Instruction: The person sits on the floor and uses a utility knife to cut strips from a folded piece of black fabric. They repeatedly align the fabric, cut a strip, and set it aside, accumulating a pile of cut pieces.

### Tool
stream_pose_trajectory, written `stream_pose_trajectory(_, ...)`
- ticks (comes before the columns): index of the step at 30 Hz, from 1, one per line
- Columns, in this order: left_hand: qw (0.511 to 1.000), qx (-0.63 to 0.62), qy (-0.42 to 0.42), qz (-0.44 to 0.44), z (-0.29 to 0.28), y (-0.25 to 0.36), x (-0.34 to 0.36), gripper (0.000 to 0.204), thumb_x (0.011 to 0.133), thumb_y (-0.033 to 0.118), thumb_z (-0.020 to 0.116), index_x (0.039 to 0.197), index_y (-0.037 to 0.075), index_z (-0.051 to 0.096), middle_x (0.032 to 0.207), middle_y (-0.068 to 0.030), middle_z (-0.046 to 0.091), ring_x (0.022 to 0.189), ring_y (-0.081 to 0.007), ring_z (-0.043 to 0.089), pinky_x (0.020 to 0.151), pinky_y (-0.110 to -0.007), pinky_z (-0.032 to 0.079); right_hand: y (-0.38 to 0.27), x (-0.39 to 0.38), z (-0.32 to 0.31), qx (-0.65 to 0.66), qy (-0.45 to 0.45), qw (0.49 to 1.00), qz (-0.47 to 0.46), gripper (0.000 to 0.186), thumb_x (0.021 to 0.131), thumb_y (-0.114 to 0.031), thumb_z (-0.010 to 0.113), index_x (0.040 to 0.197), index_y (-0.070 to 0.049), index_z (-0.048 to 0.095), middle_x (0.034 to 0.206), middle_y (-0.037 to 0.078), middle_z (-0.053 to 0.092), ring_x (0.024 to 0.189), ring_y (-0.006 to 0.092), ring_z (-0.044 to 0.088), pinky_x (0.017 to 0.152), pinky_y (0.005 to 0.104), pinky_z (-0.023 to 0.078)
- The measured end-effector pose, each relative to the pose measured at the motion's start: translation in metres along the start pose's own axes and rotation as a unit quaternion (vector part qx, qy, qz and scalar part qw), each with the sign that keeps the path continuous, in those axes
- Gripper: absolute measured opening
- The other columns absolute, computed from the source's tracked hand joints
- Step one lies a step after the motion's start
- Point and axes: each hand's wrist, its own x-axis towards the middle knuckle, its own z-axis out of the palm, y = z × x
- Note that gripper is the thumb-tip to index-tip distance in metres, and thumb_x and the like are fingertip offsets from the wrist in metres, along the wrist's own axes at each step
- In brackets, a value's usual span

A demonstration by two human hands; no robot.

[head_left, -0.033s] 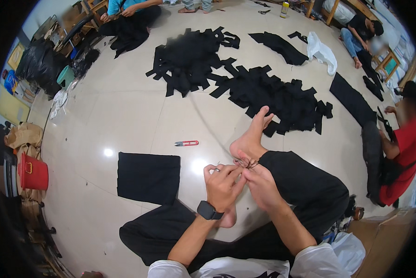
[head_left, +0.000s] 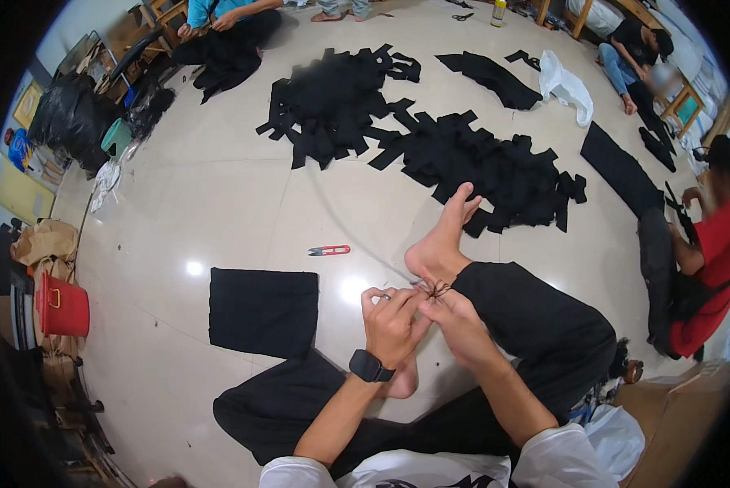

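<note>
My left hand (head_left: 392, 324), with a ring and a black watch (head_left: 370, 367), is closed in a pinch close against my right hand (head_left: 456, 324). Between the fingertips is a small tuft of black thread (head_left: 436, 290), its loose ends fanning out over my right fingers. From there a thin strand seems to trail across the floor toward the far side. My right thumb and fingers are also pressed together on the thread. On the floor beyond my left hand lies a pair of red-handled thread snips (head_left: 329, 250). A folded black cloth (head_left: 263, 312) rests by my left knee.
Two heaps of black cloth pieces (head_left: 487, 175) spread beyond my bare foot (head_left: 438, 244). Other people sit at the far left, far right and right, one in a red shirt (head_left: 710, 276). A red bin (head_left: 64, 307) stands left; a cardboard box (head_left: 674, 415) is near right.
The whole view has shifted slightly. Both hands stay together at the thread, whose loose ends look a little more spread.
</note>
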Motion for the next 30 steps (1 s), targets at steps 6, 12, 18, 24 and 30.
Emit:
stream_pose_trajectory(6,0.996,-0.036,-0.018,-0.077,0.026,-0.014,-0.009,0.015,0.084,0.016,0.077,0.095,0.006,0.074,0.086,-0.0073,0.074,0.077,-0.0247,0.068,0.082,-0.039,0.038,-0.003,0.004,-0.003,-0.41,0.015,0.901,-0.14,0.054,0.099,-0.017,0.065,0.135,0.021,0.051,0.133,0.038,0.058,0.133,0.0423,0.056,0.113,0.0412,0.042)
stream_pose_trajectory(12,0.979,-0.117,0.011,-0.168,0.04,-0.006,-0.007,0.016,0.085,0.01,0.075,0.097,0.0,0.077,0.086,-0.0141,0.075,0.076,-0.0289,0.07,0.075,-0.041,0.052,-0.005,0.01,-0.016,-0.388,-0.006,0.906,-0.172,0.035,0.106,-0.024,0.055,0.103,0.011,0.062,0.109,0.034,0.064,0.106,0.0492,0.06,0.092,0.0512,0.046)
stream_pose_trajectory(18,0.977,-0.136,0.046,-0.16,0.033,-0.008,-0.006,0.012,0.086,0.006,0.076,0.097,0.0,0.078,0.081,-0.0132,0.075,0.07,-0.0226,0.07,0.065,-0.035,0.053,-0.015,0.007,-0.02,-0.411,-0.052,0.909,-0.041,0.05,0.11,-0.039,0.044,0.115,0.007,0.065,0.109,0.033,0.069,0.103,0.0473,0.067,0.089,0.0511,0.053)
stream_pose_trajectory(24,0.965,-0.124,-0.036,-0.229,0.055,-0.041,-0.019,0.013,0.088,0.007,0.074,0.094,-0.003,0.078,0.079,-0.0174,0.075,0.065,-0.0214,0.07,0.063,-0.035,0.054,-0.003,-0.004,-0.025,-0.465,-0.018,0.849,-0.25,0.027,0.101,-0.018,0.062,0.11,0.007,0.068,0.108,0.027,0.071,0.096,0.0401,0.072,0.085,0.0447,0.057)
stream_pose_trajectory(30,0.945,-0.132,-0.048,-0.295,0.014,-0.054,-0.017,0.016,0.094,0.009,0.074,0.098,-0.006,0.076,0.087,-0.0116,0.078,0.078,-0.0141,0.072,0.074,-0.03,0.057,-0.05,-0.024,-0.041,-0.396,0.109,0.874,-0.259,0.019,0.092,-0.002,0.07,0.11,0.003,0.07,0.112,0.019,0.071,0.091,0.0245,0.073,0.071,0.0294,0.06)
